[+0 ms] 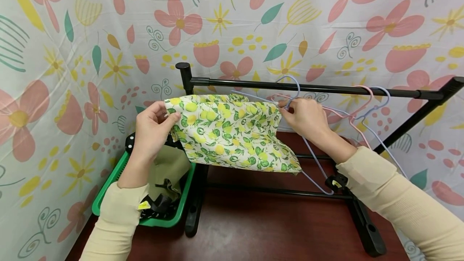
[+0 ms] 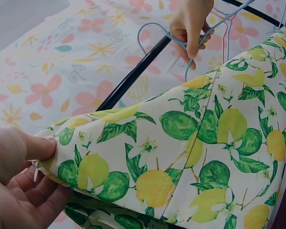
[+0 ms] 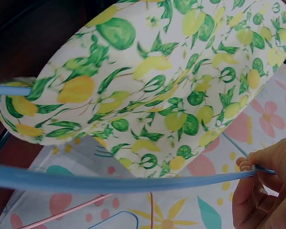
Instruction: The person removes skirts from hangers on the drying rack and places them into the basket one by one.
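A white cloth garment printed with lemons and green leaves is stretched between the hands in the head view. My left hand pinches its upper left edge between thumb and fingers, and the left wrist view shows the thumb pressing on the fabric. My right hand grips a blue hanger at the neck, just under its hook. In the right wrist view the lower bar of the hanger passes into the garment at one end. Part of the hanger is hidden behind the cloth.
A black rack spans the back, with a pink hanger and another blue hanger on its right side. A green basket holding olive and black dotted clothes stands at the left on the dark red table.
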The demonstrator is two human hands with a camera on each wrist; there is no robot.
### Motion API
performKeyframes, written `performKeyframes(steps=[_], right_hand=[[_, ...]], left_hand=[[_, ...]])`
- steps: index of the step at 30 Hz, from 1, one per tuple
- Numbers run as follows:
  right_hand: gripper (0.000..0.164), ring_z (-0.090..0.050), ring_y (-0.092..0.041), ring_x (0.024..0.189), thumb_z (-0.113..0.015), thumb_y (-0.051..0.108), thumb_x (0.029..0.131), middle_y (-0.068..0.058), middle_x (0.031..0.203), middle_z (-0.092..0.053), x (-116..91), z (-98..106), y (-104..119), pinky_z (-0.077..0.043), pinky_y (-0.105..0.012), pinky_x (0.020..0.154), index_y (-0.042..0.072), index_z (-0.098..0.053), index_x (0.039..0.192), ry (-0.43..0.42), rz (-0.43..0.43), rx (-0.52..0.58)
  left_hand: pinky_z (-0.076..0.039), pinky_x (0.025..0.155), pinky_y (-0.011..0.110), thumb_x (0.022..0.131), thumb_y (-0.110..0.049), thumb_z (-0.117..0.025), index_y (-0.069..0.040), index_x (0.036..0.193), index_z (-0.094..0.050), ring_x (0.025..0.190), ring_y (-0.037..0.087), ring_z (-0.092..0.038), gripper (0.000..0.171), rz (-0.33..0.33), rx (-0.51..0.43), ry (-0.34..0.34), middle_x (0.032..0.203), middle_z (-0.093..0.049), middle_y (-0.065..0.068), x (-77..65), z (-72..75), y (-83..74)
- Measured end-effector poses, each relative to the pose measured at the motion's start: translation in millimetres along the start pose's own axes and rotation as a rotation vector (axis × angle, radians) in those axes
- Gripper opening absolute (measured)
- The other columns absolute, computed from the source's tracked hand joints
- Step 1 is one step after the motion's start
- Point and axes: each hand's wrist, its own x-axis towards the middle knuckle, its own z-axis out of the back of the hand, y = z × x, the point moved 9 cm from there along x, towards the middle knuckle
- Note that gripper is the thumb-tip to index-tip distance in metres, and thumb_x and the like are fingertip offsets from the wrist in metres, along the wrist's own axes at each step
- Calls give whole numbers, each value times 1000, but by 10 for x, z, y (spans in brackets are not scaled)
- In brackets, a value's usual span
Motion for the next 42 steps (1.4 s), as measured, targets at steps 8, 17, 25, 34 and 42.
performKeyframes(steps=[8, 17, 25, 34, 42], right_hand=[[45, -28, -14, 36, -63, 21, 86, 0, 43, -34, -12, 0, -21, -18, -25, 35, 12, -46, 45, 6, -8, -10], [34, -30, -15, 36, -61, 22, 87, -1, 43, -41, -20, -2, -65, -19, -25, 34, 9, -62, 55, 9, -23, -7], [49, -32, -16, 37, -65, 20, 84, -1, 45, -34, -36, 20, -41, -21, -26, 36, 14, -35, 46, -9, 9, -32], [34, -46, -21, 44, -64, 19, 82, -7, 56, -56, -50, 125, -49, -32, -36, 37, 12, -53, 50, -94, 29, -35], [41, -44, -21, 44, -63, 20, 82, -3, 51, -48, -62, 144, -134, -32, -37, 38, 15, -44, 46, -74, 1, -47]], left_hand=[[-41, 54, 20, 84, -12, -68, -4, 97, -64, 59, 14, -51, 16, -7, 70, -32, 72, -62, -12, 55, 138, -63], [-47, 61, 18, 84, -12, -68, -7, 94, -66, 70, 9, -61, 11, -27, 60, -84, 80, -67, -8, 87, 305, -107], [-48, 62, 18, 84, -12, -68, -7, 92, -66, 71, 7, -63, 10, -26, 101, -117, 80, -68, -10, 111, 414, -182], [-42, 52, 16, 83, -11, -69, -9, 91, -69, 62, 5, -58, 9, 8, 123, -232, 79, -67, -17, 135, 679, -184], [-44, 55, 13, 82, -4, -66, -9, 87, -69, 61, 4, -57, 8, 111, 6, -377, 71, -66, -12, 151, 1093, 31]])
